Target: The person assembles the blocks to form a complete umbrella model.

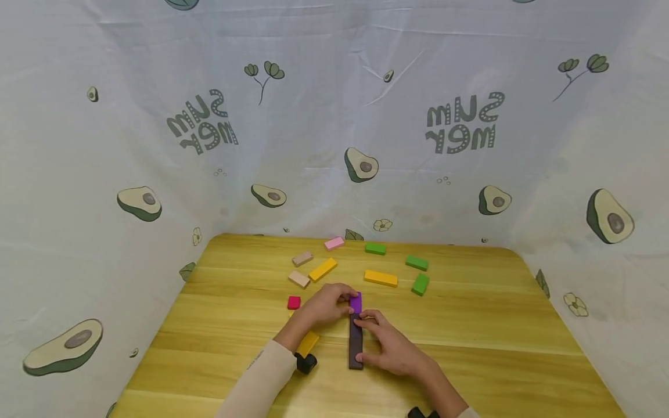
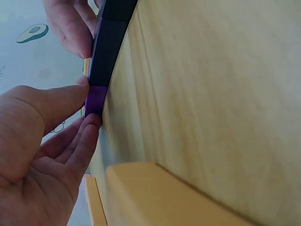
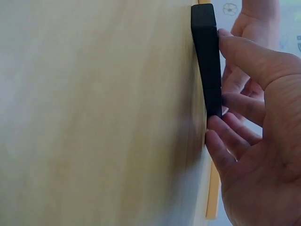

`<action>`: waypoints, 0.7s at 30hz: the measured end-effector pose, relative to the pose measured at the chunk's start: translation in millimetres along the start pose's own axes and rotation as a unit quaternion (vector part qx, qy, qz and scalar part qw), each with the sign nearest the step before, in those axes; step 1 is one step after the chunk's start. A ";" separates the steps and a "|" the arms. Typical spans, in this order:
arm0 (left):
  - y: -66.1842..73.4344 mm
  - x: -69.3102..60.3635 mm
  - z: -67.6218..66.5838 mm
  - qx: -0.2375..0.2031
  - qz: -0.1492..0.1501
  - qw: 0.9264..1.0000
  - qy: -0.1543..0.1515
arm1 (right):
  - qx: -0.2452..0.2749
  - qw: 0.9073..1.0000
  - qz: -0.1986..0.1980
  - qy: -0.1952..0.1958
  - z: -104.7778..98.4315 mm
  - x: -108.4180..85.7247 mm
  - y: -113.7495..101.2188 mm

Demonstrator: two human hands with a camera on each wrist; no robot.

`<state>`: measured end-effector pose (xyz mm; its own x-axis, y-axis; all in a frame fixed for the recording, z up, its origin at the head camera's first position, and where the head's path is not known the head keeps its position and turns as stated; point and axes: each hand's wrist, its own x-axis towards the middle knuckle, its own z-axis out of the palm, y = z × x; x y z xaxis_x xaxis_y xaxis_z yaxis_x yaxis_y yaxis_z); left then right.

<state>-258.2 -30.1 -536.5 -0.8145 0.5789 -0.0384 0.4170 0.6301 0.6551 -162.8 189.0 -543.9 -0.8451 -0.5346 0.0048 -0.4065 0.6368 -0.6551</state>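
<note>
A purple block [image 1: 356,302] lies end to end with a row of black blocks [image 1: 355,355], forming one straight strip on the table. My left hand [image 1: 326,305] pinches the purple block between thumb and fingers, as the left wrist view shows at the joint with the black row [image 2: 107,52]. On the strip's right side, my right hand [image 1: 392,346] grips the black blocks, its thumb by the near end and its fingertips towards the far end. In the right wrist view the purple block is hidden behind the black row and fingers.
Beyond the hands lie pink [image 1: 334,243], green [image 1: 376,249], yellow [image 1: 380,278] and beige blocks [image 1: 299,279]. A red block [image 1: 294,302] sits left of the left hand. Another yellow block [image 1: 308,343] is partly under the left forearm. A printed cloth [image 1: 313,128] hangs around the wooden table [image 1: 481,325].
</note>
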 end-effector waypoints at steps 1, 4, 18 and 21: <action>0.0 -0.6 0.3 -0.001 0.001 1.000 0.001 | 0.002 1.000 0.000 0.001 -0.2 -0.3 -1.3; 0.3 -2.5 1.9 0.001 0.004 1.000 0.004 | 0.003 1.000 -0.001 0.002 -0.4 -1.4 -4.2; -0.4 -19.7 1.1 0.078 0.049 0.996 -0.024 | 0.009 1.000 0.012 0.005 1.6 -0.9 -6.7; -2.5 -25.9 0.4 0.092 0.062 0.992 -0.051 | 0.013 1.000 0.014 0.005 1.9 -0.5 -6.7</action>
<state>-237.9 -46.5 -537.4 -0.7110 0.7015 -0.0494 0.5857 0.6296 0.5105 -159.0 184.0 -541.0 -0.8592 -0.5115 -0.0068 -0.3735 0.6363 -0.6750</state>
